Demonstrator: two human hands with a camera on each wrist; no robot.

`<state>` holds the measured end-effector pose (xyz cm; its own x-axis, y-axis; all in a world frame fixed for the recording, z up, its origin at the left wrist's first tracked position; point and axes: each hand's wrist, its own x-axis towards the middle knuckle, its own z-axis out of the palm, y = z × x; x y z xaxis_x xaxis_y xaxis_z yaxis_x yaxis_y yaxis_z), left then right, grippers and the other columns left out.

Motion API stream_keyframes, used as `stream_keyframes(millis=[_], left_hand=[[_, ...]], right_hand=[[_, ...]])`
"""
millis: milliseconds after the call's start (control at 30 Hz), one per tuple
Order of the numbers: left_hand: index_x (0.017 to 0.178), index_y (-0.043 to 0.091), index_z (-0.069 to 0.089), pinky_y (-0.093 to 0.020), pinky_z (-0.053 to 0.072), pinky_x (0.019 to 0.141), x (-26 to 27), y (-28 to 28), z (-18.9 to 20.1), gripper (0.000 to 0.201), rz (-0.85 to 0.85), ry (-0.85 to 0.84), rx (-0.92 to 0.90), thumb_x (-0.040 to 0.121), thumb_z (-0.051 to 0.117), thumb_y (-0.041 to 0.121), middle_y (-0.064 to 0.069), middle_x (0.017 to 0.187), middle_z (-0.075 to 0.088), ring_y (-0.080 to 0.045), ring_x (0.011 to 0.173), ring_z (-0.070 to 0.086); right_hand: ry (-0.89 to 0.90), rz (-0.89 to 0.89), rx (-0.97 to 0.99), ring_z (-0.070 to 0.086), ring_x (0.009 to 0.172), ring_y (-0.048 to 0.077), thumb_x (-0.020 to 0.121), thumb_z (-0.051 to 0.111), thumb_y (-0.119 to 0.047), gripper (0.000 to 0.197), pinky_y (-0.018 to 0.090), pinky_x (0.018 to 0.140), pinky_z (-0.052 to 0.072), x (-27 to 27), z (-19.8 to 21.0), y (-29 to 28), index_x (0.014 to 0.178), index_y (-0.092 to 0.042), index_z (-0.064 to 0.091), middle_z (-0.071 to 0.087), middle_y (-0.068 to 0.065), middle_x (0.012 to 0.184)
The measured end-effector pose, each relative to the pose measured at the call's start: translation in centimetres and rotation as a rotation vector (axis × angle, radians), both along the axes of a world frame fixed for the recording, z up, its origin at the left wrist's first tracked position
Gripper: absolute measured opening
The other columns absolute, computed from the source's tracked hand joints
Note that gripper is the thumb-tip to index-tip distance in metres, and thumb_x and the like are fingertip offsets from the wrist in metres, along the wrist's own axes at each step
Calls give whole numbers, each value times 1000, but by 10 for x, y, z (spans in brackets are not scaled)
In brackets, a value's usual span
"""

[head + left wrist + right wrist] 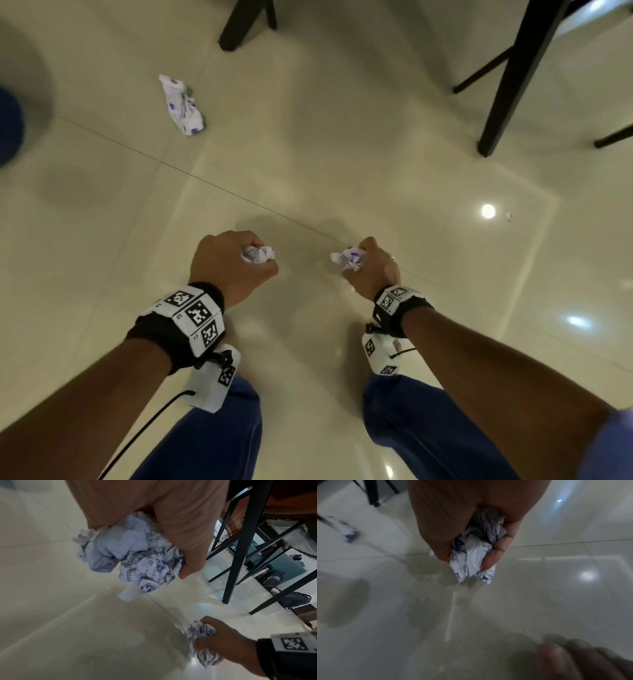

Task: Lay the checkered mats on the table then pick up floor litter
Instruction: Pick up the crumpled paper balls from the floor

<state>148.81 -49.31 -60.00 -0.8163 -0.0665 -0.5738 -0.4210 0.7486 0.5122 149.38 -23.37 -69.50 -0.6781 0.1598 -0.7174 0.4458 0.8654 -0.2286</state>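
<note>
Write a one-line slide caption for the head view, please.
Left hand and right hand each grip crumpled paper; a third wrapper lies on the floor.

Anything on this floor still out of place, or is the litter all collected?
One crumpled wrapper still lies on the tiles, ahead and left of the left hand. The left hand and the right hand each already grip a wad.
</note>
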Motion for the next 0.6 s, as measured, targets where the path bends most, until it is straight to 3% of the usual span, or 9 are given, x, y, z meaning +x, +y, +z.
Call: stream_keyframes(millis=[33,100,200,267,333,400,433,500,600], left_hand=[[75,27,62,-28,46,73,-3,-5,-3,15,25,0,-4,69,70,38,12,66,61,-18,73,60],[99,34,58,-31,51,74,-17,-19,-14,37,54,-22,-8,65,68,44,12,70,62,-22,80,61],[138,37,30,-27,46,74,-59,-42,-41,78,60,-23,-57,69,66,45,13,70,59,-23,84,61],[147,37,11,-27,44,77,-97,-61,-60,93,97,-5,-88,74,66,48,11,75,60,-25,87,61],[149,38,-4,-31,44,81,-137,-78,-78,101,114,32,-130,76,64,53,3,93,63,-30,95,62],[149,36,-12,-32,41,82,-168,-94,-95,104,119,30,-169,80,64,52,-10,129,57,-36,109,59],[149,36,-12,-34,42,84,-181,-101,-103,105,112,22,-207,80,65,52,-13,140,49,-39,113,57],[149,41,2,-38,45,87,-199,-113,-119,99,121,-14,-234,77,67,56,-11,143,47,-41,112,56],[132,40,30,-37,46,81,-206,-118,-130,67,101,-44,-242,76,63,58,-8,122,60,-38,96,60]], right_hand=[[32,17,-44,60,96,27,72,68,-27,45,27,71,40,-7,3,-15,112,-25,46,61,-3,95],[101,71,-129,59,101,24,71,70,-28,57,28,77,45,-25,9,-46,121,-32,44,64,-4,105],[202,173,-190,58,105,26,73,71,-27,67,33,84,48,-62,1,-83,133,-33,41,60,2,117],[260,253,-195,57,106,29,76,72,-25,68,35,85,46,-93,-14,-102,137,-29,42,56,6,119],[296,327,-189,55,110,31,77,70,-23,70,37,89,46,-125,-33,-120,141,-27,40,54,11,124],[302,353,-197,54,112,32,77,67,-21,66,39,92,49,-145,-51,-132,138,-28,41,52,11,128],[315,345,-206,56,111,32,77,66,-20,62,39,92,50,-151,-56,-135,135,-29,44,52,10,127],[348,346,-225,59,102,30,78,65,-17,56,37,86,52,-153,-62,-138,130,-29,48,52,10,123],[352,368,-246,58,92,29,80,65,-16,50,34,75,50,-150,-62,-136,126,-26,50,50,10,116]])
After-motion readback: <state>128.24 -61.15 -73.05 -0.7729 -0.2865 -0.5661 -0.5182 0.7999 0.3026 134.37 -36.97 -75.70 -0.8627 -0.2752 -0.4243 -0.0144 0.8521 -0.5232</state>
